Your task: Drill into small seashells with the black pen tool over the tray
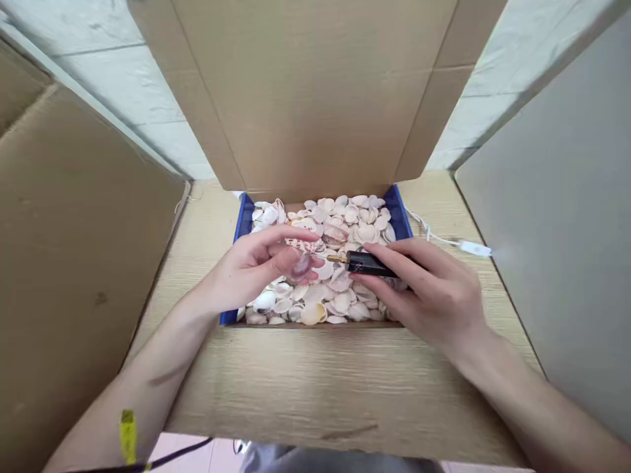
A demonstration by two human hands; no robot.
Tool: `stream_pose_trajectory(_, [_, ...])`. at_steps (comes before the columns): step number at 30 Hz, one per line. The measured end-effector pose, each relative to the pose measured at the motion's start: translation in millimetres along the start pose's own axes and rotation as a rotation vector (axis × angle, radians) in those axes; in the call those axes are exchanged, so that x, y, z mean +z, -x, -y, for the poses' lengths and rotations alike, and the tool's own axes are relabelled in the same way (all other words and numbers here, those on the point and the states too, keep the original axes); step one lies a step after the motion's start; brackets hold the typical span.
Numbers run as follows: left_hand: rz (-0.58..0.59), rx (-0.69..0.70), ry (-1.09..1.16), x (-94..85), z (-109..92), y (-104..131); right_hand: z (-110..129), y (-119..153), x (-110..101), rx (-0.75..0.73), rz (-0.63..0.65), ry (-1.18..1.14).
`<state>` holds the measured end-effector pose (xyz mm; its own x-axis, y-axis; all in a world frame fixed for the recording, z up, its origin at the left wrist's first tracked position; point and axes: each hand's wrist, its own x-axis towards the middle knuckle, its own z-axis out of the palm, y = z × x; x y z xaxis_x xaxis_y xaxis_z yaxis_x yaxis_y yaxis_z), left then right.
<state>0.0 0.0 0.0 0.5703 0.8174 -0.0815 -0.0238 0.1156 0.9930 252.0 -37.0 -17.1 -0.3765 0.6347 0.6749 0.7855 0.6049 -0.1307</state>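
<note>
Seashells [345, 302] in white, cream and pale pink filled a shallow open box with blue side walls [403, 220] on a pale wood-grained bench [315, 374]. Above them, the left hand [261, 263] pinched a small, pale purplish shell [300, 264] between thumb and fingers. The right hand [434, 286] grasped a black cylindrical drill-like tool [372, 264], its brass-coloured tip [338, 259] pointing left toward that shell; whether they touched could not be told. A white cord [428, 232] with a white inline switch [474, 248] lay to the box's right on the bench.
</note>
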Motion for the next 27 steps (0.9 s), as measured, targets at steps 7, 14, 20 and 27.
stream_pose_trajectory(7, [-0.011,0.01,-0.005,3.5,0.7,0.0,-0.8,1.2,-2.6,0.006,0.001,0.002])
stream_pose_trajectory(14, [-0.006,0.027,0.036,5.0,-2.1,-0.4,-1.1,0.1,-1.9,0.02,-0.028,-0.006])
stream_pose_trajectory(20, [-0.012,-0.031,0.045,4.4,-2.2,-0.5,-2.6,-0.1,-2.5,0.0,-0.045,-0.023])
stream_pose_trajectory(27, [0.0,-0.092,-0.029,1.3,-0.8,-0.8,-4.0,-0.6,-2.6,-0.023,-0.048,-0.013])
